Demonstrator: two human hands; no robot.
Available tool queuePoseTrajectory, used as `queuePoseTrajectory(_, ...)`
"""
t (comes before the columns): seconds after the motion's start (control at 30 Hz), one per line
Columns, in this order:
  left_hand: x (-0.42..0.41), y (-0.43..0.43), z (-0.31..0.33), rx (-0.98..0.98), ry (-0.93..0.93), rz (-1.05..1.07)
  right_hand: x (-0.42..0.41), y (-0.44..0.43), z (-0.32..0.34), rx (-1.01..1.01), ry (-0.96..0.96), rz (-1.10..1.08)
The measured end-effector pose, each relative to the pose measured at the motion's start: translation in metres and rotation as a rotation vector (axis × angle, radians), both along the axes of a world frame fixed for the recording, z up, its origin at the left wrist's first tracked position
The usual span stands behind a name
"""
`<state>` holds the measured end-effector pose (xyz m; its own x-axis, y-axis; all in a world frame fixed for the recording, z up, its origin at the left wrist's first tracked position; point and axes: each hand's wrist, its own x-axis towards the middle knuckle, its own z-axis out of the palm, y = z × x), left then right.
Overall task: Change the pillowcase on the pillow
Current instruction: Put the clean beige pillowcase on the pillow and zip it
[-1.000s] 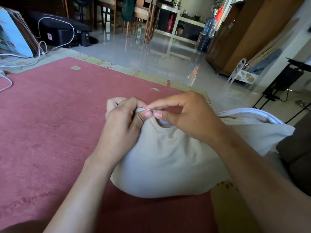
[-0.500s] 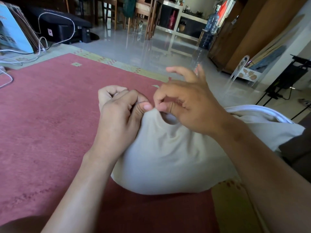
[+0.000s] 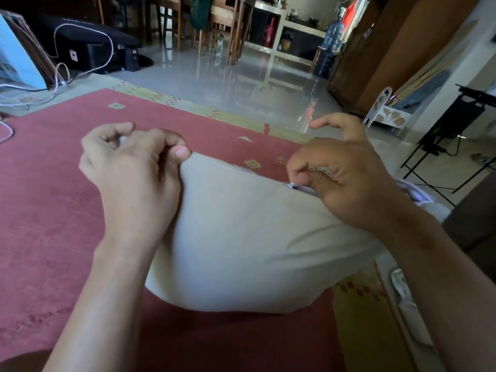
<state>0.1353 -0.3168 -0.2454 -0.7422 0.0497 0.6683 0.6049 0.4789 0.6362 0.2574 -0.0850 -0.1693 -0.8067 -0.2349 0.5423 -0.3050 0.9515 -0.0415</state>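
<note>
Pinching pillowcase [image 3: 241, 237] edge, fingers [image 3: 182, 153] at both ends.

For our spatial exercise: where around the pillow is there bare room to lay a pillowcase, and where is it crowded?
Bare rug lies left of the left hand, up to the cables. More lies beyond the pillow, up to the yellow border. Crowded on the right: right hand, white cloth, dark furniture.
</note>
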Motion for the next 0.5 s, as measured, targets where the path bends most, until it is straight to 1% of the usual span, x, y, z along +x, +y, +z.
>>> queuePoseTrajectory(0.1, 0.026, 0.017, 0.008, -0.103, 0.033, -0.128, 0.001, -0.002, 0.001, 0.026, -0.052, 0.007)
queuePoseTrajectory(0.2, 0.059, 0.036, 0.011, -0.267, 0.135, -0.261, 0.004, -0.003, 0.001, 0.095, -0.084, 0.036)
queuePoseTrajectory(0.27, 0.071, 0.046, 0.007, -0.351, 0.197, -0.275, 0.008, -0.001, 0.001, 0.129, -0.077, 0.022)
queuePoseTrajectory(0.33, 0.073, 0.051, 0.004, -0.353, 0.218, -0.244, 0.016, 0.000, 0.002, 0.127, -0.087, 0.026)
queuePoseTrajectory(0.5, 0.060, 0.051, 0.004, -0.264, 0.210, -0.230, 0.025, 0.006, 0.009, 0.147, -0.171, 0.070)
